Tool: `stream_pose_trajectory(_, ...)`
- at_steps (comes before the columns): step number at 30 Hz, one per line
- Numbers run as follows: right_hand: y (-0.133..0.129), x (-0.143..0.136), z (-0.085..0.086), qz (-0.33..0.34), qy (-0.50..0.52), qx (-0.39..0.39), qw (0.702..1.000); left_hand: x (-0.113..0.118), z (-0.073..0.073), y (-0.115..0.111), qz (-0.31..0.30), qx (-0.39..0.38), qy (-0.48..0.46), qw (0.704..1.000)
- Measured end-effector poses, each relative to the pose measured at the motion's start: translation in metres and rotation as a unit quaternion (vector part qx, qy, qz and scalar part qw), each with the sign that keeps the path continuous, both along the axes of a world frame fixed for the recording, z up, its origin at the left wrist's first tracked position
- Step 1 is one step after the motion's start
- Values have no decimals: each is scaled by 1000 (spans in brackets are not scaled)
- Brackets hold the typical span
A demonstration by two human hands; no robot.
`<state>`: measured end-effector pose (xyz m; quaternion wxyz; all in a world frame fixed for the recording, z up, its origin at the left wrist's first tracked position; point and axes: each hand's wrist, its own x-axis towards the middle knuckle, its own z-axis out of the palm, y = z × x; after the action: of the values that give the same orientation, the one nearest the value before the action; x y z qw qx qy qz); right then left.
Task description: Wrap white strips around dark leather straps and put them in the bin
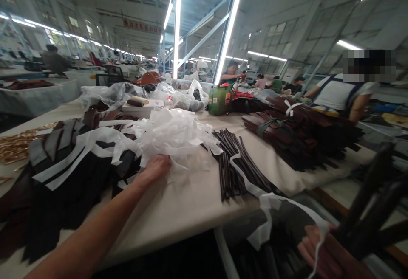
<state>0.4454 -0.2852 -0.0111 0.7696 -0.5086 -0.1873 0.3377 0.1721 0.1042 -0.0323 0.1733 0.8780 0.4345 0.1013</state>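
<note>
My left hand (158, 166) reaches into the near edge of a heap of white fabric strips (178, 130). Its fingers are bent around some of them, with the tips hidden. At the lower right, my right hand (331, 251) is closed, and a long white strip (296, 198) drapes over its fingers. Blurred dark straps (366, 198) stick up from that same hand. The strip trails back across the table to a row of thin dark straps (234, 164), which lie side by side between my hands.
Black and brown leather pieces (73, 185) cover the left side, near gold-coloured hardware (22, 145). A green jug (219, 100) and tied brown leather bundles (287, 130) stand farther back. A co-worker (342, 90) is at the right. Below the table edge sits a bin (225, 249).
</note>
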Motion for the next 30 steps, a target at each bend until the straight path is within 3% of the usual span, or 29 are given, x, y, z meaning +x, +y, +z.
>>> stream_pose_trajectory(3,-3,-28,8,3,3,-41,999,-10,14,-8,-71,-49,-51,995)
stream_pose_trajectory(6,18,-62,15,25,-1,-76,997,-26,27,-15,-124,-98,-114,981)
stream_pose_trajectory(13,85,-120,35,89,-68,-90,990,-63,37,-33,-63,-93,-196,974)
stream_pose_trajectory(18,104,-150,42,115,-92,-98,984,-82,43,-72,-63,-92,-187,976)
stream_pose_trajectory(23,108,-162,41,107,-119,-121,980,-83,45,-93,-86,-33,-40,995)
stream_pose_trajectory(26,106,-165,45,94,-128,-133,978,-83,59,-107,-82,-36,-70,994)
stream_pose_trajectory(28,104,-167,49,86,-128,-139,978,-90,77,-128,-128,-94,-156,975)
stream_pose_trajectory(30,103,-168,51,85,-126,-139,978,-107,94,-160,-214,-225,-254,916)
